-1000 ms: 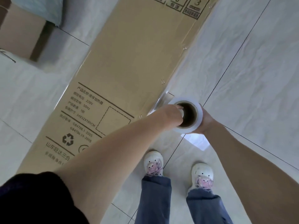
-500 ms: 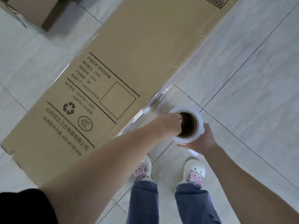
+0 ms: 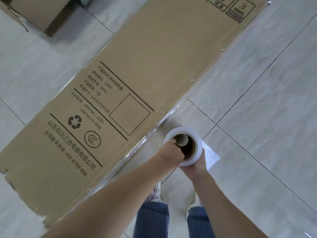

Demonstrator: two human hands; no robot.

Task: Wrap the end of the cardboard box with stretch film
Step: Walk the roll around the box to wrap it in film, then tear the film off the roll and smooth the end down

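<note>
Below, in the head view, the long cardboard box (image 3: pixel 142 86) lay flat on the tiled floor (image 3: pixel 267 93), running diagonally, its printed end nearest the person; the stretch film roll (image 3: pixel 183 146) stood upright just beside the box's right edge, with a clear sheet of film (image 3: pixel 154 133) drawn along that edge; the left hand (image 3: pixel 171 152) had its fingers hooked inside the core, gripping it; the right hand (image 3: pixel 199 164) cupped the roll from beneath.
</note>
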